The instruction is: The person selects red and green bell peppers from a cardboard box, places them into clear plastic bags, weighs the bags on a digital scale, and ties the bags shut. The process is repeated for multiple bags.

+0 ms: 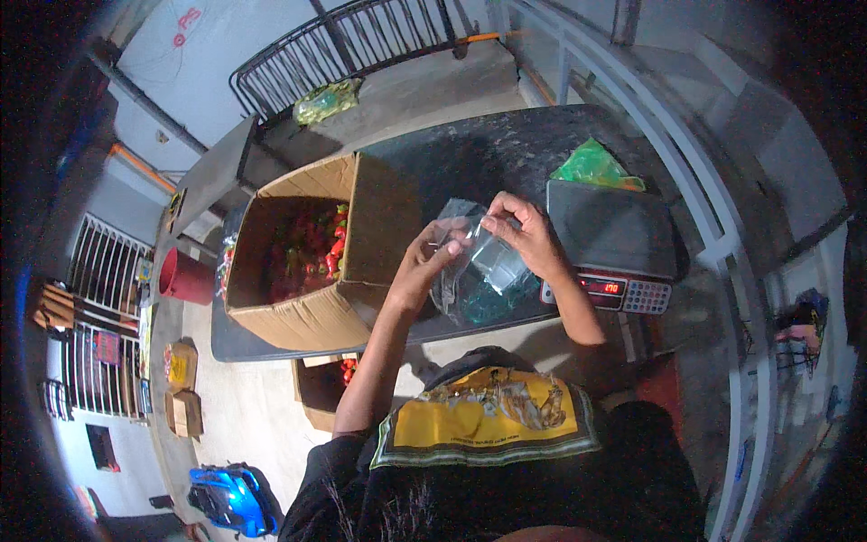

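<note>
A clear plastic bag (497, 268) hangs between my hands, over the dark table. My left hand (424, 257) pinches one side of its mouth between thumb and fingers. At the other side of the mouth, my right hand (526, 233) grips the film close to the left fingers. No contents can be made out in the bag. Left of my hands stands an open cardboard box (298, 316) with many small shiny red pieces (336, 248), some with green, inside. To the right is a digital scale (610, 226) with a lit red display and a keypad.
A green plastic bag (596, 167) lies at the scale's far edge on the dark table (470, 154). Below the near table edge sits another cardboard box (316, 393) with red pieces. A red bucket (187, 276) and a blue backpack (232, 499) are at the left.
</note>
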